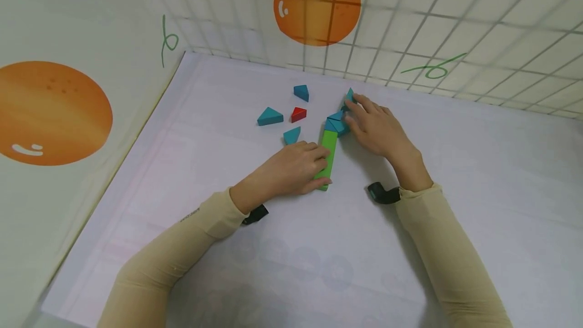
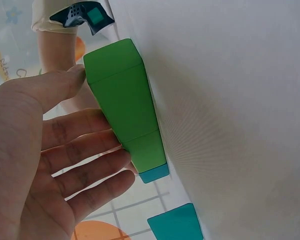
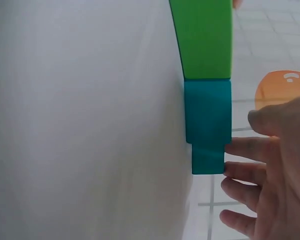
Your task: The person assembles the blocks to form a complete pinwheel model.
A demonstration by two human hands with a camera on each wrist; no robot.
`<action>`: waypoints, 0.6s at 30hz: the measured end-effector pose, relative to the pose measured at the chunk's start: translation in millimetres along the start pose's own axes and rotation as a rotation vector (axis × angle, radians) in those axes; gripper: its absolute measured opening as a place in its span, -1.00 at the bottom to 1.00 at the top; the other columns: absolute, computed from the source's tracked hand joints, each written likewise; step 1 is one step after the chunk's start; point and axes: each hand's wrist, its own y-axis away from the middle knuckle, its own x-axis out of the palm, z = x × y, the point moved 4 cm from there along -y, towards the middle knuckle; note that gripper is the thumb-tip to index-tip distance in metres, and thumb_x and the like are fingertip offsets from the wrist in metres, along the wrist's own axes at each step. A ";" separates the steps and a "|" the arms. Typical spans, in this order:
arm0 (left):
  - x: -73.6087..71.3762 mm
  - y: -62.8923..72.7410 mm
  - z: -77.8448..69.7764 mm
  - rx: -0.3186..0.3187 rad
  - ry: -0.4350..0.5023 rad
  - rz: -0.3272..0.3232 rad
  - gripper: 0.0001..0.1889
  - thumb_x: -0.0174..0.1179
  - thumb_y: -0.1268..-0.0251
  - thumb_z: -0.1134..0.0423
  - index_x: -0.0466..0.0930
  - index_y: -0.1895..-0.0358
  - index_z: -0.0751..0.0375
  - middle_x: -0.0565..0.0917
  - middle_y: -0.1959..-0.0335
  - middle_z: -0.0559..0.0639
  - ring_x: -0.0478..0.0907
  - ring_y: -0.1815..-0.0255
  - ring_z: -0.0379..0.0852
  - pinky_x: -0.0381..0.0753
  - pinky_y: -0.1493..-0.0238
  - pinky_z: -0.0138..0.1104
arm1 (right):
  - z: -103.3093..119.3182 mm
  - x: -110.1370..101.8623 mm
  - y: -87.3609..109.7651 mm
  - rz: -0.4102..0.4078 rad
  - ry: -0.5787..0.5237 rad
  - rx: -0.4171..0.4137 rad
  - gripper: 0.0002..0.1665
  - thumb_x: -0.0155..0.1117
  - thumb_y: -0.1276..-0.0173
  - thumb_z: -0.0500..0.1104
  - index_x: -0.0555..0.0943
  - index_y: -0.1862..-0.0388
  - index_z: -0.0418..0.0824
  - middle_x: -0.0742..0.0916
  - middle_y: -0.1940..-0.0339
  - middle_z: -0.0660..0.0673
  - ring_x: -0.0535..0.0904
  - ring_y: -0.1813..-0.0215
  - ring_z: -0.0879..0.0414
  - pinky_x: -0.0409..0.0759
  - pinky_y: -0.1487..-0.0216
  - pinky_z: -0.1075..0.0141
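Note:
A long green block (image 1: 330, 147) lies flat on the white surface, its far end against several blue triangular blocks (image 1: 336, 124). My left hand (image 1: 296, 168) rests over the green block; in the left wrist view the thumb touches one end and the nearly straight fingers lie along it. At the far side, my right hand (image 1: 380, 128) touches the outermost blue triangle (image 1: 349, 96). In the right wrist view its fingertips meet the smaller blue block (image 3: 208, 159), while the thumb stands apart. Part of the green block is hidden under the left hand.
Left of the row lie a red wedge (image 1: 298, 114) and three loose blue pieces: one wide triangle (image 1: 270, 117), one farther off (image 1: 301, 92), one near the left hand (image 1: 292, 135). A gridded wall panel (image 1: 401, 29) with orange pictures rises behind the surface.

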 end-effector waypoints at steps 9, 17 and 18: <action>-1.1 0.3 0.7 -0.010 0.014 0.007 -0.61 0.21 -0.34 -0.08 0.71 0.10 0.19 0.69 -0.06 0.07 0.63 -0.03 -0.03 0.60 -0.11 -0.27 | 8.7 5.8 -4.2 0.020 0.018 -0.051 -0.35 -0.12 -0.59 0.02 0.16 -0.55 -0.19 0.18 -0.59 -0.24 0.09 -0.58 -0.20 0.13 -0.49 -0.15; -0.6 0.2 0.1 -0.014 0.012 0.013 -0.60 0.21 -0.34 -0.09 0.71 0.08 0.20 0.68 -0.08 0.07 0.63 -0.05 -0.01 0.59 -0.16 -0.25 | 16.0 7.5 -2.8 0.023 0.026 -0.072 -0.35 -0.09 -0.58 0.03 0.18 -0.55 -0.16 0.20 -0.58 -0.21 0.06 -0.60 -0.16 0.13 -0.51 -0.12; -0.5 0.1 0.1 -0.015 0.013 0.015 -0.60 0.21 -0.34 -0.09 0.71 0.08 0.20 0.68 -0.08 0.08 0.63 -0.06 -0.01 0.59 -0.16 -0.24 | 16.3 7.7 -2.6 0.022 0.026 -0.072 -0.35 -0.09 -0.58 0.03 0.18 -0.55 -0.15 0.20 -0.58 -0.21 0.06 -0.60 -0.16 0.13 -0.51 -0.12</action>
